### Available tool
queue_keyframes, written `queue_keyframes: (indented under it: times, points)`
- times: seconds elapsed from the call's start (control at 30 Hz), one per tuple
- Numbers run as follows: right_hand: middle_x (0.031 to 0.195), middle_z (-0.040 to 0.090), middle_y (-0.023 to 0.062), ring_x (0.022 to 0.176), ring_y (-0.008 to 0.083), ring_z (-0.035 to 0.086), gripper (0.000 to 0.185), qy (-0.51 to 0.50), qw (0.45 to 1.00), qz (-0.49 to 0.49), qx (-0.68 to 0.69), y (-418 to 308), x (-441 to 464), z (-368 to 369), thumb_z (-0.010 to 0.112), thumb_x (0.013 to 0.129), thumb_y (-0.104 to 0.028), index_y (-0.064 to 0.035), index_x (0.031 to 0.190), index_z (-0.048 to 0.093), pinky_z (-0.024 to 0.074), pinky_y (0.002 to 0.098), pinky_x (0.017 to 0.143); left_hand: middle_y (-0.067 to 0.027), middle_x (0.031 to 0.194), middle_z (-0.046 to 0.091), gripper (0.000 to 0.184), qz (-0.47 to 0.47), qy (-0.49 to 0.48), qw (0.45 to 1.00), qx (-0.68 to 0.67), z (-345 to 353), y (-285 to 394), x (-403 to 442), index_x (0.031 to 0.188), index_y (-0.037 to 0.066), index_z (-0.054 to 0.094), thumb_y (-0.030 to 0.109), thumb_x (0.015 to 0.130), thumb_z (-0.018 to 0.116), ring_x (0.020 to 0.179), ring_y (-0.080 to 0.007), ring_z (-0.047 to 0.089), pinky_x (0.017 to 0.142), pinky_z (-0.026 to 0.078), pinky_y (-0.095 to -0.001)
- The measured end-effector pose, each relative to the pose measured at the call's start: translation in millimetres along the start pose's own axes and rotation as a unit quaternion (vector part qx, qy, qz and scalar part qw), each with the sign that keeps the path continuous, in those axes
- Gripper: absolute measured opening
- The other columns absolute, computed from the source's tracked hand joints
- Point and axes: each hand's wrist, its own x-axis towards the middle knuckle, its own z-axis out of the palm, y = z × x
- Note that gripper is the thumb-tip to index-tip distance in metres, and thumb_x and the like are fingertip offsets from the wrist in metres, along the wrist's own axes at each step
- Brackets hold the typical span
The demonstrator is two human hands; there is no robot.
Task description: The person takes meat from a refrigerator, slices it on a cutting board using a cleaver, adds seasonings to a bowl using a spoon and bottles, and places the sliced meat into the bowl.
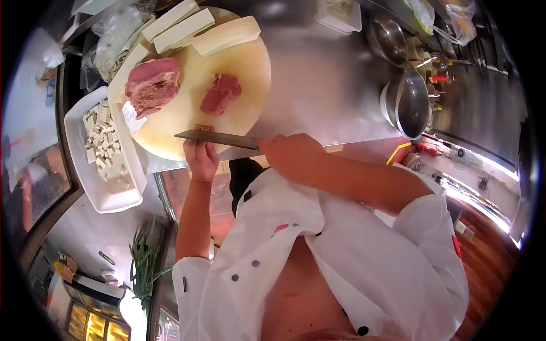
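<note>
Your right hand [284, 150] is closed around the handle end of the knife [219, 137], just beyond the near edge of the round cutting board [250, 108]. The blade points left from your fist and lies across the near part of the board, with its tip over the board.

Your left hand [202, 162] is at the board's near edge, fingers bent and drawn together against the blade. A small piece of meat [205, 128] shows just past the blade, right at those fingertips. The blade hides part of the contact, so you cannot tell whether they pinch the piece or only steady it.

Near the middle of the board lies a cut chunk of meat [220, 94], apart from both hands. The large slab of meat [152, 85] sits on the board's left side, with a white paper label [134, 118] beside it. Long pale blocks [185, 31] lie along the board's far side.

Left of the board is a white tub [116, 196] containing small white cubes [102, 142]. The steel counter [324, 91] extends to the right of the board, and metal bowls [412, 105] stand well apart from the board on that side.
</note>
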Motion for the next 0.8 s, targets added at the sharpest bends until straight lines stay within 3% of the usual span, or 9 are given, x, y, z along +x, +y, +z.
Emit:
queue_keyframes:
  times: [0.1, 0.17, 0.3, 0.37, 0.47, 0.7, 0.8]
  points:
    - [0.094, 0.067, 0.0141, 0.082, 0.0353, 0.07, 0.023, 0.036, 0.997, -0.03, 0.056, 0.7, 16.2, 12.2, 0.057, 0.092, -0.011, -0.0051, 0.115, 0.055, 0.0558, 0.0479, 0.069, -0.0208, 0.121, 0.067, 0.018, -0.007, -0.007, 1.0, 0.0, 2.0, -3.2, -3.6, 0.112, -0.003, 0.063, 0.002, 0.096, 0.058, 0.103, -0.042, 0.059, 0.093, 0.048, -0.0505]
    - [0.093, 0.066, 0.0157, 0.082, 0.0366, 0.069, 0.02, -0.02, 0.997, -0.014, 0.069, -5.6, 29.3, 4.5, 0.057, 0.093, -0.011, -0.0042, 0.112, 0.055, 0.0545, 0.0492, 0.068, -0.0209, 0.12, 0.066, 0.016, -0.01, -0.017, 1.0, -0.013, 0.7, -2.0, 1.0, 0.11, -0.002, 0.063, 0.002, 0.096, 0.059, 0.102, -0.042, 0.059, 0.093, 0.049, -0.05]
    - [0.091, 0.066, 0.0169, 0.082, 0.0374, 0.069, 0.019, -0.003, 0.994, -0.008, 0.105, -11.6, 66.9, 23.1, 0.056, 0.095, -0.013, -0.0044, 0.111, 0.055, 0.054, 0.0499, 0.068, -0.0203, 0.116, 0.063, 0.019, -0.02, -0.011, 1.0, -0.015, -0.9, -0.7, -1.6, 0.113, 0.001, 0.062, 0.001, 0.094, 0.061, 0.102, -0.0421, 0.06, 0.089, 0.05, -0.0509]
    - [0.089, 0.067, 0.0171, 0.081, 0.0381, 0.069, 0.019, 0.064, 0.992, -0.061, 0.095, -6.8, 94.2, 43.2, 0.055, 0.097, -0.017, -0.0055, 0.112, 0.054, 0.0539, 0.0499, 0.068, -0.0194, 0.116, 0.062, 0.017, -0.027, -0.031, 0.999, -0.013, -1.9, 0.0, 0.2, 0.11, 0.001, 0.064, 0.001, 0.094, 0.062, 0.102, -0.0409, 0.059, 0.089, 0.05, -0.05]
    - [0.09, 0.069, 0.0172, 0.081, 0.0385, 0.07, 0.019, 0.082, 0.988, -0.091, 0.098, -12.9, 111.8, 43.6, 0.053, 0.098, -0.019, -0.0061, 0.112, 0.055, 0.0539, 0.0506, 0.068, -0.0183, 0.116, 0.062, 0.016, -0.046, -0.037, 0.998, -0.001, -2.2, 3.1, 0.3, 0.109, 0.002, 0.064, 0.001, 0.093, 0.063, 0.103, -0.0396, 0.059, 0.091, 0.049, -0.049]
    - [0.093, 0.07, 0.0164, 0.084, 0.0373, 0.071, 0.022, -0.008, 0.998, -0.025, 0.055, -14.5, 40.3, -4.6, 0.053, 0.099, -0.018, -0.0068, 0.118, 0.056, 0.055, 0.05, 0.069, -0.0198, 0.113, 0.06, 0.021, -0.018, 0.024, 0.999, 0.017, 5.4, 0.9, -13.3, 0.109, 0.0, 0.063, -0.002, 0.088, 0.066, 0.104, -0.0413, 0.058, 0.091, 0.049, -0.05]
    - [0.094, 0.07, 0.015, 0.086, 0.0359, 0.071, 0.025, -0.042, 0.997, -0.003, 0.06, -12.2, 5.9, -20.7, 0.053, 0.098, -0.015, -0.0075, 0.121, 0.057, 0.0561, 0.0486, 0.072, -0.0237, 0.114, 0.058, 0.016, -0.023, 0.0, 1.0, 0.018, 6.8, -4.9, -21.4, 0.107, -0.004, 0.061, 0.0, 0.092, 0.063, 0.102, -0.0441, 0.055, 0.09, 0.047, -0.0534]
